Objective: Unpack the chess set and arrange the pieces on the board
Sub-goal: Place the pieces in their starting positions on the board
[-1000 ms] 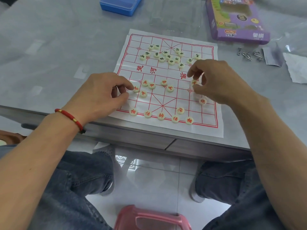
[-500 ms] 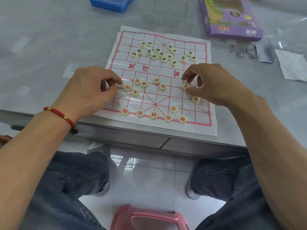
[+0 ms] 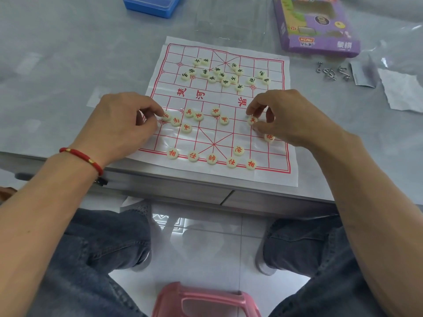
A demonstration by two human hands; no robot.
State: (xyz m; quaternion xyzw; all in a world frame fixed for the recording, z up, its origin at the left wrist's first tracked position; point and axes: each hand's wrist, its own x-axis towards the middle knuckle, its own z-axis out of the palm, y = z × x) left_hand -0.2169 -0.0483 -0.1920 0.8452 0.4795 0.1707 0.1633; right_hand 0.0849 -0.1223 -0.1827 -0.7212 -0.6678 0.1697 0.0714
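A white paper chess board (image 3: pixel 270 177) with red lines lies on the grey table. Several cream discs with red characters sit on its near half, a row of them (image 3: pixel 211 159) along the near line. A loose heap of green-lettered discs (image 3: pixel 225 75) lies on the far half. My left hand (image 3: pixel 123 124) pinches a red-lettered disc (image 3: pixel 166 115) at the board's left edge. My right hand (image 3: pixel 290 117) pinches another red-lettered disc (image 3: pixel 252 120) on the right side, with its fingers curled over it.
A purple game box (image 3: pixel 318 26) lies at the far right, a blue plastic case (image 3: pixel 152 5) at the far middle. Small metal puzzle rings (image 3: pixel 332 70) and torn wrappers (image 3: pixel 400 92) lie right of the board. A pink stool (image 3: pixel 203 300) stands below between my knees.
My left hand has carried its disc a little left, to the board's left edge. My right hand stays over its disc, with the fingers closed more tightly on it.
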